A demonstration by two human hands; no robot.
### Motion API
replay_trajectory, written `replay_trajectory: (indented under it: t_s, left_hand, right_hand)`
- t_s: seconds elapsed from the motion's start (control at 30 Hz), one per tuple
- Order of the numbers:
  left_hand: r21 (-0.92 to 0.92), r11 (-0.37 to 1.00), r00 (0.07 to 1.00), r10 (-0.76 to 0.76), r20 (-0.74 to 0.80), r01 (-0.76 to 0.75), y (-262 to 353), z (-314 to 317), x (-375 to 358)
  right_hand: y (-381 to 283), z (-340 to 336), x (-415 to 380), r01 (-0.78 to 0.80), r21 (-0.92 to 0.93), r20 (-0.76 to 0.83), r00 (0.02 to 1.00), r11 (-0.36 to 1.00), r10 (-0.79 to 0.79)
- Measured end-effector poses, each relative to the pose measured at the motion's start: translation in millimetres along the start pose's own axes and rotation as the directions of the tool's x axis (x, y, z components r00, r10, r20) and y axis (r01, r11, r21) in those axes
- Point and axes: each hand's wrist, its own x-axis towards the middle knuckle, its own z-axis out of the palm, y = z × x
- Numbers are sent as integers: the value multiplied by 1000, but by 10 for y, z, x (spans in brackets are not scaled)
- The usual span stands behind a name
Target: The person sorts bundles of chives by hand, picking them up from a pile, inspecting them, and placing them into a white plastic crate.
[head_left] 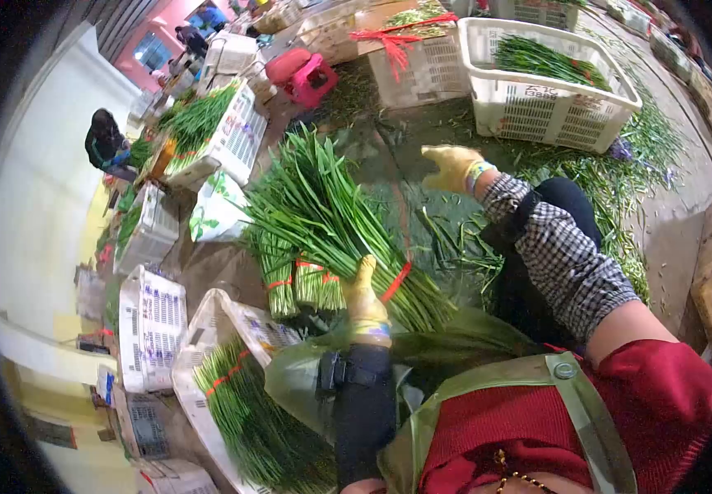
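My left hand (364,295), in a yellow glove with a black sleeve, grips a large bundle of long green chives (323,206) near its cut end. A red band (395,282) wraps the bundle beside the hand. The leaves fan out away from me over the ground. Smaller tied bundles (294,280) lie just left of it. My right hand (453,165), also in a yellow glove, with a checkered sleeve, is stretched out ahead over the littered floor; its fingers are apart and hold nothing.
A white crate with chives (549,107) stands beyond my right hand. Another crate with bundled chives (232,387) is near my left arm, and more crates (208,136) sit further left. There is a pink stool (307,74). A person in dark clothes (105,140) crouches far left.
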Motion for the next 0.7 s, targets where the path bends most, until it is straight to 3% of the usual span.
replay_trajectory:
  t_s: [0.03, 0.07, 0.13, 0.17, 0.23, 0.27, 0.3, 0.33, 0.4, 0.43, 0.5, 0.53, 0.57, 0.63, 0.67, 0.7]
  left_hand:
    - [10, 1000, 999, -17, -34, 17, 33, 23, -9]
    - [10, 1000, 998, -20, -61, 20, 79, 61, -26]
    - [-13, 999, 995, -52, -81, 51, 158, 139, -77]
    - [98, 989, 959, -77, -272, 108, 218, 244, -138]
    - [-25, 993, 992, -119, -33, 118, 250, 220, -153]
    - [12, 999, 997, -46, -66, 47, 254, 239, -148]
    - [61, 988, 984, -131, -120, 139, 277, 219, -164]
    - [54, 989, 989, -133, -61, 136, 240, 120, -104]
    - [32, 988, 988, -151, 38, 150, 282, 85, -69]
    - [146, 985, 996, -87, -21, 89, 320, 124, -68]
    - [317, 943, 989, -62, -134, 102, 394, 161, -94]
    - [473, 880, 986, 103, -129, -30, 83, -197, 204]
    - [378, 925, 977, 48, -206, 34, 339, 109, -78]
    - [516, 856, 945, 178, -274, -12, 34, -185, 152]
    - [446, 894, 971, 142, -192, -42, 13, -197, 159]
    - [233, 970, 997, -62, -49, 72, -13, -215, 147]
  right_hand:
    - [-187, -139, -18, -44, 65, 322, 946, 997, 21]
    - [-458, -259, 36, -14, 71, 655, 755, 997, -36]
    - [-592, 142, -175, -312, 277, 820, 570, 909, -54]
    - [-814, -12, -355, -349, 426, 810, 557, 835, -180]
    - [-999, 150, -542, -386, 610, 717, 641, 692, -274]
    - [-1090, 233, -633, -392, 691, 663, 677, 607, -318]
    - [-1077, 359, -702, -480, 710, 657, 716, 515, -238]
    - [-1046, 519, -679, -614, 750, 661, 685, 247, -305]
    - [-892, 698, -563, -790, 614, 725, 558, 11, -402]
    - [-852, 702, -501, -865, 494, 762, 478, -84, -437]
    - [-848, 739, -452, -864, 437, 762, 504, -251, -408]
    - [-815, 780, -428, -862, 434, 767, 506, -261, -395]
    - [-799, 778, -411, -861, 430, 772, 507, -272, -383]
    - [-767, 769, -388, -843, 438, 757, 533, -312, -377]
    - [-773, 713, -383, -843, 440, 762, 533, -309, -369]
    - [-783, 660, -384, -844, 441, 765, 532, -306, -363]
